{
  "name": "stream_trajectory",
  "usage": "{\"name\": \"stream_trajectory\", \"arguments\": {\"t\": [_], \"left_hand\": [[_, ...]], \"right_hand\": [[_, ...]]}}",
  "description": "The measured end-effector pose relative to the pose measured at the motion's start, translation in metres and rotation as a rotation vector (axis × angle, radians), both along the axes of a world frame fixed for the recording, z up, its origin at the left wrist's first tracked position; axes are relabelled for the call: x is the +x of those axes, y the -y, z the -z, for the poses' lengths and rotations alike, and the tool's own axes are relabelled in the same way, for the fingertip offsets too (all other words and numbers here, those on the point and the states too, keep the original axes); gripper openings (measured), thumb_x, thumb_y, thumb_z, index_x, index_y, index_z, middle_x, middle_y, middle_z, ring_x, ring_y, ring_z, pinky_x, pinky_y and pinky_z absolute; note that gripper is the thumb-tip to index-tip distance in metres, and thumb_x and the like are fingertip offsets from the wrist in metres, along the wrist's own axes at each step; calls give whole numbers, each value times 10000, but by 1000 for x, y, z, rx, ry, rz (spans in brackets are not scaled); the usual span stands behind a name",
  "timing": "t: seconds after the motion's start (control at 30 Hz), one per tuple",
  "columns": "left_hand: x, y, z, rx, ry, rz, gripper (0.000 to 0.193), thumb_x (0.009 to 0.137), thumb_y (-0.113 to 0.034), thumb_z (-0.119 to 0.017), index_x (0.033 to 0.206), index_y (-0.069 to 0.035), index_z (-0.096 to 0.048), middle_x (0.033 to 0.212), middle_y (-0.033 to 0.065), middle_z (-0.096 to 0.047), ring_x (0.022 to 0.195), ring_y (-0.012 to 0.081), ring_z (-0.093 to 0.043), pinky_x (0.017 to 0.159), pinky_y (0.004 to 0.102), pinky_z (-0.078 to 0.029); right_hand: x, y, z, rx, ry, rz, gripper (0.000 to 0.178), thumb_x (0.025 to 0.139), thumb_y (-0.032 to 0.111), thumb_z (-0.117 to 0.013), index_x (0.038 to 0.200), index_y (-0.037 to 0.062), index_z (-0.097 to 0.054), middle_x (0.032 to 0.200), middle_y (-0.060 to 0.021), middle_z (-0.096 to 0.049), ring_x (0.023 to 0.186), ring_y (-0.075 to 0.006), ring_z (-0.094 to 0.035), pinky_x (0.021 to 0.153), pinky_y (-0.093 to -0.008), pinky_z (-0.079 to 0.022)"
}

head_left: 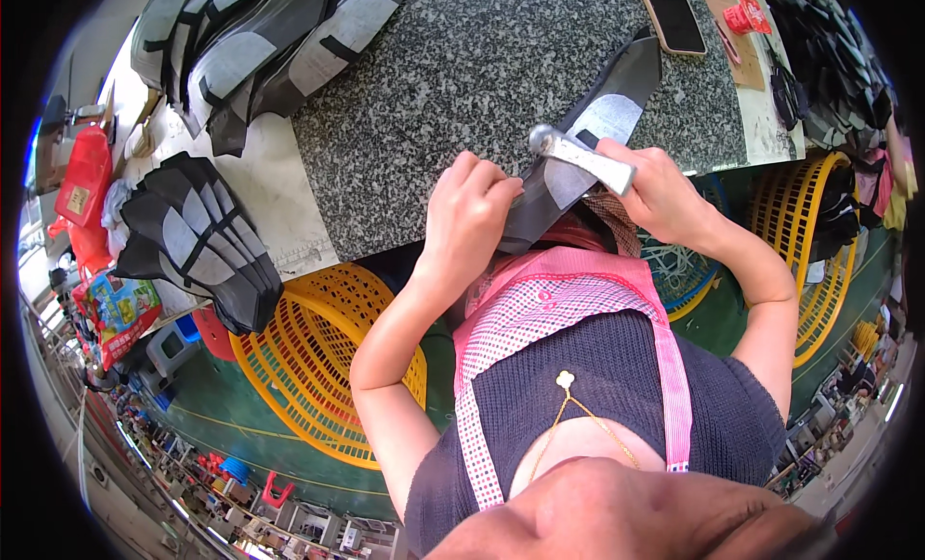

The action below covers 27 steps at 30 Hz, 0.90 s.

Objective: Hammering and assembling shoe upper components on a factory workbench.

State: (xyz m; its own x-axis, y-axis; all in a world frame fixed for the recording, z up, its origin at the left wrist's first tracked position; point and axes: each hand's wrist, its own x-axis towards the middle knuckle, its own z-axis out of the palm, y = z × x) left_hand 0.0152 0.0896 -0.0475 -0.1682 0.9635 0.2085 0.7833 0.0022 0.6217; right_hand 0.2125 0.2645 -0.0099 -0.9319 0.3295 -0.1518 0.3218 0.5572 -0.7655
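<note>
A long, dark, flexible cut piece [633,74] with a pale grey patch lies slantwise on the speckled stone worktop, its near end hanging over the front edge. My left hand [467,213] is closed, thumb and fingers pinched at the left edge of this piece. In my right hand [665,196] is a hammer, gripped close to its silver metal head [583,158]. The head is above the grey patch, its rounded end pointing left. My fist hides the handle.
Stacks of similar dark pieces lie at the far left [255,54] and left edge [198,233]. A phone [672,16] and a small red container [747,17] are at the far right. Yellow plastic baskets [318,367] stand below the worktop.
</note>
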Motion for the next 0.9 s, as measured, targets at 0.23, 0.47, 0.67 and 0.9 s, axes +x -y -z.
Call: {"name": "stream_trajectory", "arguments": {"t": [0.23,0.47,0.67,0.9], "left_hand": [[2,11,8,95,-335,79,250,764,-117,-659,1003,-61,-700,945,35,-612,920,210,-570,739,331,-457],[0,14,16,175,-196,-31,185,780,-164,-749,950,-94,-731,870,-1,-645,850,196,-580,713,350,-437],[1,23,8,132,-231,-80,141,770,-170,-799,890,-117,-747,835,-29,-650,815,185,-587,687,349,-422],[2,33,9,159,-258,-310,189,696,-251,-865,808,-139,-764,787,-52,-652,810,174,-583,737,336,-397]], "right_hand": [[-2,16,-7,85,100,-149,120,945,90,-556,1002,-3,-507,714,-252,-617,715,-466,-633,614,-543,-486],[-1,26,0,47,49,-111,125,954,87,-544,1008,-5,-478,699,-263,-609,722,-479,-632,619,-564,-478],[-12,12,-9,-67,66,-24,141,962,117,-547,1031,-3,-522,708,-253,-604,737,-475,-629,613,-532,-475],[-7,30,4,-6,78,-128,141,940,95,-559,1025,4,-492,734,-265,-611,748,-485,-621,638,-568,-467]]}}
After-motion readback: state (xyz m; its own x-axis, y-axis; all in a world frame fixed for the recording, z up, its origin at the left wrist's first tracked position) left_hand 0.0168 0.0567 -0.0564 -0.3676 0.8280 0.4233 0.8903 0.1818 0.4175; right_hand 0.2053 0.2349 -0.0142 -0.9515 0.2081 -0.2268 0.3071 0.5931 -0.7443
